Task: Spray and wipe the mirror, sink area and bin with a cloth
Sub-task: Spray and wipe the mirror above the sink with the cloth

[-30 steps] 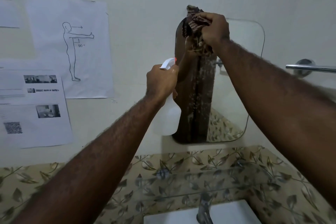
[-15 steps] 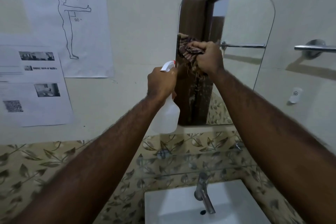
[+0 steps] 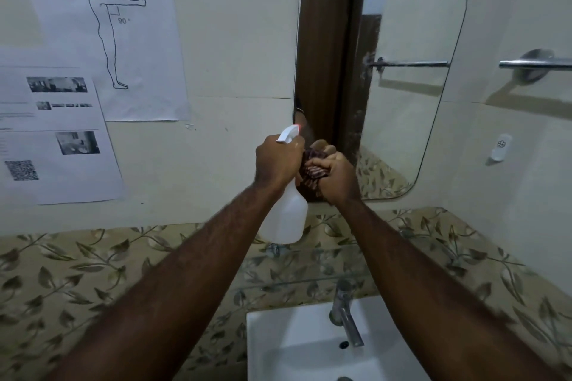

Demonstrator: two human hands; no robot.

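A rounded rectangular mirror (image 3: 402, 71) hangs on the pale wall above a white sink (image 3: 297, 346). My right hand (image 3: 337, 178) grips a dark striped cloth (image 3: 312, 172) pressed against the mirror's lower left corner. My left hand (image 3: 278, 161) holds a white spray bottle (image 3: 286, 216) by its trigger head, just left of the mirror's edge and touching the cloth hand. The bottle hangs upright below my fist. No bin is in view.
A chrome tap (image 3: 345, 315) stands at the sink's back. Leaf-patterned tiles (image 3: 93, 272) run below the wall. Paper sheets (image 3: 62, 139) and a figure drawing (image 3: 114, 31) are stuck at the left. A towel rail (image 3: 535, 64) and small white hook (image 3: 500, 147) sit right of the mirror.
My right hand has dragged the cloth down the mirror's left side from the top edge to the bottom corner. The left hand with the bottle stayed beside the mirror.
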